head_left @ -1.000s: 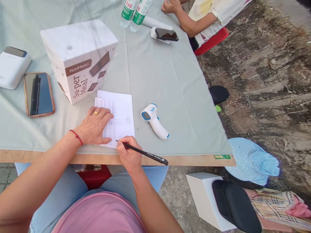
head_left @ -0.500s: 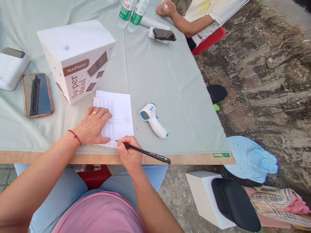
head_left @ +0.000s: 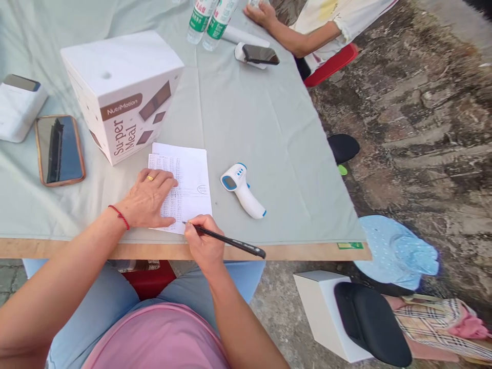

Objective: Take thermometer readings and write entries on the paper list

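Note:
A sheet of paper (head_left: 194, 174) lies near the table's front edge, with a narrower strip covered in small handwriting (head_left: 163, 163) on its left half. My left hand (head_left: 151, 199) rests flat on this strip with fingers spread, hiding part of the writing. In my right hand (head_left: 206, 243) a black pen (head_left: 234, 242) is pinched, its tip at the lower part of the paper and its rear end slanting right. To the right of the paper lies a white and blue infrared thermometer (head_left: 243, 190), apart from both hands.
A white NutriMotion box (head_left: 126, 87) stands behind my left hand. Left of it are a phone (head_left: 60, 149) and a white device (head_left: 21, 107). Water bottles (head_left: 216, 25), another phone (head_left: 261, 54) and another person's hand (head_left: 261, 14) are at the far side. The wooden table edge (head_left: 88, 250) runs in front.
The rear end of the pen has shifted slightly left with my right hand. My left hand stays put. The other person's hand has lowered and opened out near the table.

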Motion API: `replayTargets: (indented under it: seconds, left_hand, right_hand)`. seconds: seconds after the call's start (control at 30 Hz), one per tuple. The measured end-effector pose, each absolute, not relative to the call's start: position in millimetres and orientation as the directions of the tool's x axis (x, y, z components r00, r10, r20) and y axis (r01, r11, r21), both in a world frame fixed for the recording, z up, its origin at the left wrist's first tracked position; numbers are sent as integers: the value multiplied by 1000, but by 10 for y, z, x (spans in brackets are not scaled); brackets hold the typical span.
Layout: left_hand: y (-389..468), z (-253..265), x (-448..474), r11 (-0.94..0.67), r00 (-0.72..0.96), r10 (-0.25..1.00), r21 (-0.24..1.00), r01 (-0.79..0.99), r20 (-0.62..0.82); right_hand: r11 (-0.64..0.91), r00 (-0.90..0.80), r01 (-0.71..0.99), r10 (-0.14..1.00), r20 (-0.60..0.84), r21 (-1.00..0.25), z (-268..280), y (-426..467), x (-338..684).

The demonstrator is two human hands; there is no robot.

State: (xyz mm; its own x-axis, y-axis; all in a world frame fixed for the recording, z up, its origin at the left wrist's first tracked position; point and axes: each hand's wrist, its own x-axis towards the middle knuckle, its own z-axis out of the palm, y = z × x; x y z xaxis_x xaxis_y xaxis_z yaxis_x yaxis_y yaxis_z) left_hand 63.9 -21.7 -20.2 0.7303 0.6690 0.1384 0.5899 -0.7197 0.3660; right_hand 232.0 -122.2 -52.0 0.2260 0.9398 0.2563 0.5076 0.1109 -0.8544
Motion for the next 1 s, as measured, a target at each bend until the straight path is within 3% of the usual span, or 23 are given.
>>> replayTargets:
  seconds: [0.17,0.27,0.33,0.43,0.53,0.7,0.87,1.0]
  left_hand:
    - [-199,-205,637,-732,732,661,357,581,163]
    - [-165,-178,572,-734,662,675,378,564,326]
    - [-129,-147,474,-692,453,704,384,611,548]
    - [-50,-105,283,-549,-29,618,458,699,785]
    - [72,-133,127,-417,-288,661,659,626,693]
    - [340,-358,20,-297,-251,859,833,466,447]
    - [377,-396,-42,-234,-309,866,865,444,393]
    - [244,-246,-29,-326,-279,860,880,344,428]
  right_hand:
    - [140,283,516,903,322,-845,-545,-1263,2313]
    - [147,361,552,845,394,-821,-544,-1261,2358]
    - [186,317,619,829,460,-763,-542,-1209,2441]
    - [261,151,740,834,531,-620,-559,-1059,2644]
    - [307,-34,815,872,489,-491,-602,-893,2860]
    - [360,-190,849,891,413,-386,-668,-802,2986]
    - [364,-99,833,838,536,-416,-683,-951,2939]
    - [138,130,905,811,570,-403,-676,-927,3086]
